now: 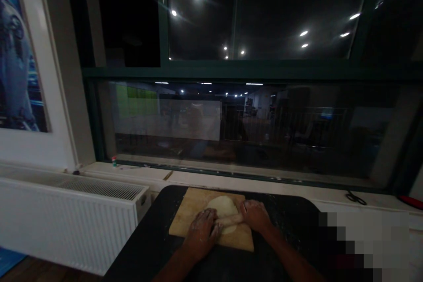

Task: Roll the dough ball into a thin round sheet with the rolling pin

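A flattened round of pale dough (224, 205) lies on a wooden board (185, 213). Across its nearer part rests a rolling pin (229, 220), which hides a strip of the dough. My left hand (203, 229) is on the pin's left end, fingers curved over it and dusted with white flour. At the other end, my right hand (255, 215) is closed round the pin, also floury. Both forearms reach in from the bottom of the view.
The board sits on a black table (291, 218) with flour specks. Behind it runs a windowsill (205, 185) holding scissors (355, 198) and a small red-and-green container (114, 161). A white radiator (72, 211) stands at left, close to the table.
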{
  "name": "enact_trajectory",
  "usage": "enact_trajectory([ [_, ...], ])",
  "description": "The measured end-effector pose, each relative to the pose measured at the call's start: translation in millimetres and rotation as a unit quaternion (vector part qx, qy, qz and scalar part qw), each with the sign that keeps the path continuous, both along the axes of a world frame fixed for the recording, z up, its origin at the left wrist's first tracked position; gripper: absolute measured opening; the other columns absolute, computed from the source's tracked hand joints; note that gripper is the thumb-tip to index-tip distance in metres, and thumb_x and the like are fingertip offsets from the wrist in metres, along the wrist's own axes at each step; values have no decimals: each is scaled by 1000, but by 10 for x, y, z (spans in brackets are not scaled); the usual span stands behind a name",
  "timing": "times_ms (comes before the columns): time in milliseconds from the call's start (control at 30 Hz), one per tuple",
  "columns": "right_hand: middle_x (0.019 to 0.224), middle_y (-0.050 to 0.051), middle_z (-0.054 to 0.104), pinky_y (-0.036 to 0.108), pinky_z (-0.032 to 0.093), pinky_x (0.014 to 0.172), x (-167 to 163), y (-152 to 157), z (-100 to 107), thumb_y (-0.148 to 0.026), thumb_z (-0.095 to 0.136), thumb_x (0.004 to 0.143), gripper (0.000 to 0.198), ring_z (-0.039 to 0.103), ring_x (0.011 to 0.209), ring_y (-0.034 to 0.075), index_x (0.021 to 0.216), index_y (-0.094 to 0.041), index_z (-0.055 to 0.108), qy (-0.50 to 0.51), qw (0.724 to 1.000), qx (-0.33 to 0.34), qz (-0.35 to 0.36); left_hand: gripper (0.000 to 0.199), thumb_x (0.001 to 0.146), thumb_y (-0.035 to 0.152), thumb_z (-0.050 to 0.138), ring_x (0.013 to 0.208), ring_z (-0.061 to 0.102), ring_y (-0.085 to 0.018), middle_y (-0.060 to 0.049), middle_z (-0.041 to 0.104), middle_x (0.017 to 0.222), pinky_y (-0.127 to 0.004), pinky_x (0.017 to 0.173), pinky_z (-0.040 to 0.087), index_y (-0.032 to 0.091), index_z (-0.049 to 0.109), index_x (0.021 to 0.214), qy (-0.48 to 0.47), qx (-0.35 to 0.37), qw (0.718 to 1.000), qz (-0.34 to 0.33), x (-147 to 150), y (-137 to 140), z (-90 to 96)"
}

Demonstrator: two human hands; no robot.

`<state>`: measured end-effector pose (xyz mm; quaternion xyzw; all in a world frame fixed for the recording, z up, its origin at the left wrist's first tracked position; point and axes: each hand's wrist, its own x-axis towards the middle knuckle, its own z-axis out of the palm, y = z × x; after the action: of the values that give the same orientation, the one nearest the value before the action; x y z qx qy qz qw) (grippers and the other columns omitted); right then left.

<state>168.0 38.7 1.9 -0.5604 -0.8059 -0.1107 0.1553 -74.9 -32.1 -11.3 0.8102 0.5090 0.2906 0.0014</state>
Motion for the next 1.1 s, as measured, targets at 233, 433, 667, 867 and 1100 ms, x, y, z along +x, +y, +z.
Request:
enact_trajectory([
  [233,96,17,75,38,46,89,-36,773,273,-41,33,102,49,69,96,27,88,-15,72,-61,995,-46,63,38,101,26,31,128,53,-22,-9,63,132,-44,112,39,21,62,122,36,-30,996,81,225,412,162],
  [433,100,8,75,30,48,88,-18,1132,90,-35,33,102,41,69,97,20,98,-19,71,-43,990,-81,108,48,100,30,29,139,41,-35,-16,50,147,-67,110,31,16,52,139,60,-89,986,125,338,701,13],
  [667,141,8,58,33,40,110,159,1086,-270,-25,25,102,47,53,130,18,131,-18,62,2,988,-71,135,55,99,35,27,141,38,-38,-20,44,151,-66,111,30,10,44,146,95,-75,979,162,481,677,13],
  [867,139,9,58,39,41,113,307,747,-378,-15,34,96,46,52,132,21,134,-16,60,-3,992,-8,124,52,98,30,33,139,40,-39,-22,48,148,-66,109,34,8,47,144,106,-3,986,130,537,500,-45],
  [1100,135,8,62,41,40,115,412,243,-371,-20,30,101,44,45,138,23,129,-14,64,22,996,34,77,51,97,23,33,139,42,-35,-15,46,150,-61,111,37,15,44,146,92,104,987,81,576,227,-425],
])
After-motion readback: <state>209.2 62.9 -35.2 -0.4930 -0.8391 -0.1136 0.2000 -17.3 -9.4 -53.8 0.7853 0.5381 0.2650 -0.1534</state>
